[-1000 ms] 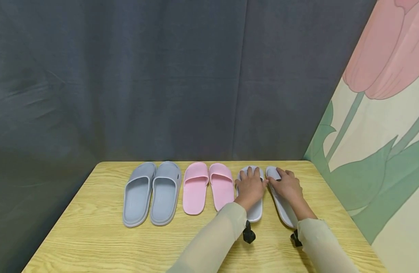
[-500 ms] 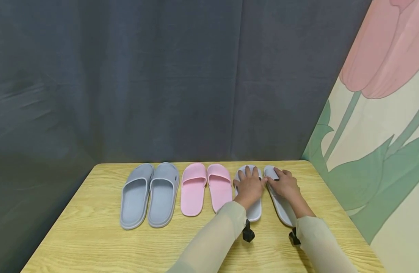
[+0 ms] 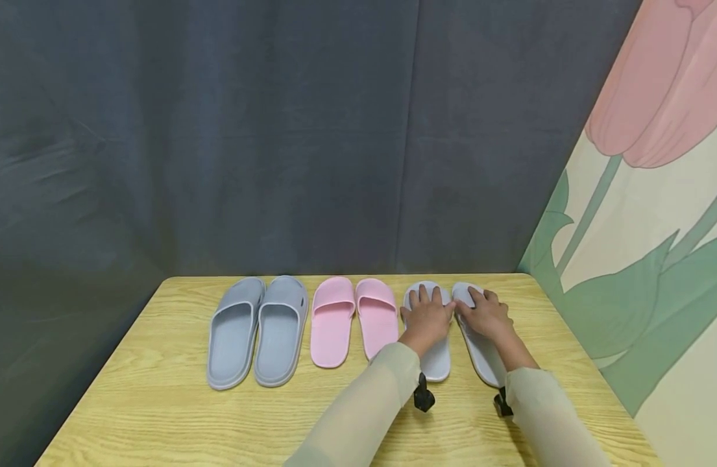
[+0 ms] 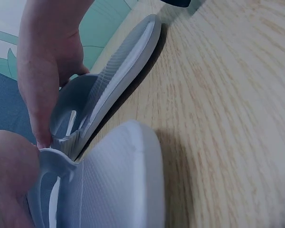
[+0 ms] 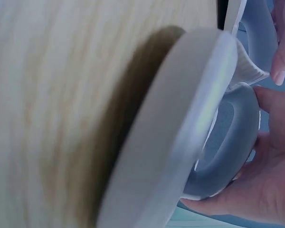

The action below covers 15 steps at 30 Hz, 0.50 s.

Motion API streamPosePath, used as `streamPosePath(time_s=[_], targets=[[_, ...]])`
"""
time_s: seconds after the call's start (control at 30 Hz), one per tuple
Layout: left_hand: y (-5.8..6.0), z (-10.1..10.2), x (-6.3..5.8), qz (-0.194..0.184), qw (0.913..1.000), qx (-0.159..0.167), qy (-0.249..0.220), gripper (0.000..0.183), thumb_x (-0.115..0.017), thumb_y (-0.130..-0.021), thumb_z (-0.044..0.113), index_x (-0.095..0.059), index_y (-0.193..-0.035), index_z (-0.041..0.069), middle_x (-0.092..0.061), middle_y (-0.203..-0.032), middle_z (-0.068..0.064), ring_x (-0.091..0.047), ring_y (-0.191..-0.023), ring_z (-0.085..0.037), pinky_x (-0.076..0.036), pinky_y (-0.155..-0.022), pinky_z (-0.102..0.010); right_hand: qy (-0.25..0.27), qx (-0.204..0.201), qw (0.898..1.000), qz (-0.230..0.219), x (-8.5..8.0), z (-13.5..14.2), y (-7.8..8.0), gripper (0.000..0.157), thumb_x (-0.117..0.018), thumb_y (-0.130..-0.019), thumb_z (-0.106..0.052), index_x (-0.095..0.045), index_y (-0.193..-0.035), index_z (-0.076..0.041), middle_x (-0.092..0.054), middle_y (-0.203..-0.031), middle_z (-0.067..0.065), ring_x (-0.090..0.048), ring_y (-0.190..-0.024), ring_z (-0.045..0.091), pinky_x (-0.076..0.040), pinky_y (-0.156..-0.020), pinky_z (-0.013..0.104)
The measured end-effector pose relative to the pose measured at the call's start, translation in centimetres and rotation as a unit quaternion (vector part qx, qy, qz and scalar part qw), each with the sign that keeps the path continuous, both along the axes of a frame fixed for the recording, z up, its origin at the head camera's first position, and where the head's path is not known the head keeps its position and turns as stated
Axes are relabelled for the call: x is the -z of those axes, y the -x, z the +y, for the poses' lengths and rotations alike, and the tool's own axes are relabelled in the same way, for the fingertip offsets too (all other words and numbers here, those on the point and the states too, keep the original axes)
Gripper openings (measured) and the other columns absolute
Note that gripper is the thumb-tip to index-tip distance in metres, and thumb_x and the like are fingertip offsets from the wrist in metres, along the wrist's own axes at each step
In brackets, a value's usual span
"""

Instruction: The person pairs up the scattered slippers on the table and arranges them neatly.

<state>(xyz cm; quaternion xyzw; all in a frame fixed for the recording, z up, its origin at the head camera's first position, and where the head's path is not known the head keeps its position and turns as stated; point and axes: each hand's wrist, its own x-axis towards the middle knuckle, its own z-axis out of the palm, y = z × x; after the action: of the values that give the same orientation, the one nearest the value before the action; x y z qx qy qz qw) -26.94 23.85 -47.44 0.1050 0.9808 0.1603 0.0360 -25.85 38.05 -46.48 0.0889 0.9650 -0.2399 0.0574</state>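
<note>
Two light grey slippers lie at the right end of the row in the head view. My left hand (image 3: pixel 426 318) grips the left one (image 3: pixel 437 363) from above, across its strap, with fingers spread toward the toe. Over the strap of the right slipper (image 3: pixel 482 355), my right hand (image 3: pixel 488 318) holds on, thumb on one side and fingers on the other. This slipper slants, its heel pointing outward to the right. In the right wrist view the strap (image 5: pixel 237 137) sits within the right hand's span. Shadows show beside both soles; whether the heels touch the table cannot be told.
A pair of pink slippers (image 3: pixel 331 332) lies just left of my left hand, and a larger blue-grey pair (image 3: pixel 232 344) lies farther left. All rest on a wood-grain table (image 3: pixel 177 415). A dark curtain (image 3: pixel 288 143) hangs behind; a tulip-painted wall (image 3: pixel 644 305) stands right.
The head view shifts slightly. Both hands stay on the same two light grey slippers, with hardly any visible movement.
</note>
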Motion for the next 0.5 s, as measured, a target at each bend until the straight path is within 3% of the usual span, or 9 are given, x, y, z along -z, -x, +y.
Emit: streamPosePath(time_s=[0.27,0.5], targets=[[-0.27,-0.65,0.11,0.03,0.9983,0.021,0.046,0.063,-0.021,-0.106,0.058,-0.032,-0.16,0.026,-0.028,-0.165,-0.009,-0.025,-0.15,-0.033,-0.033,-0.114,-0.055,-0.003,0.017,1.0,0.004,0.09,-0.45,-0.11,0.073,-0.046,-0.104,-0.047,-0.026,-0.156,-0.001,-0.015,-0.156,0.037,-0.022,-0.135,0.067,-0.028,-0.099,0.079],[-0.02,-0.92,0.14,0.039,0.9975,0.025,0.054,0.063,-0.023,-0.105,0.059,-0.034,-0.159,0.027,-0.029,-0.164,-0.008,-0.026,-0.149,-0.035,-0.034,-0.114,-0.052,-0.008,0.023,1.0,0.002,-0.16,-0.6,0.16,0.074,-0.047,-0.103,-0.048,-0.027,-0.156,0.0,-0.015,-0.155,0.039,-0.021,-0.134,0.068,-0.028,-0.099,0.078]])
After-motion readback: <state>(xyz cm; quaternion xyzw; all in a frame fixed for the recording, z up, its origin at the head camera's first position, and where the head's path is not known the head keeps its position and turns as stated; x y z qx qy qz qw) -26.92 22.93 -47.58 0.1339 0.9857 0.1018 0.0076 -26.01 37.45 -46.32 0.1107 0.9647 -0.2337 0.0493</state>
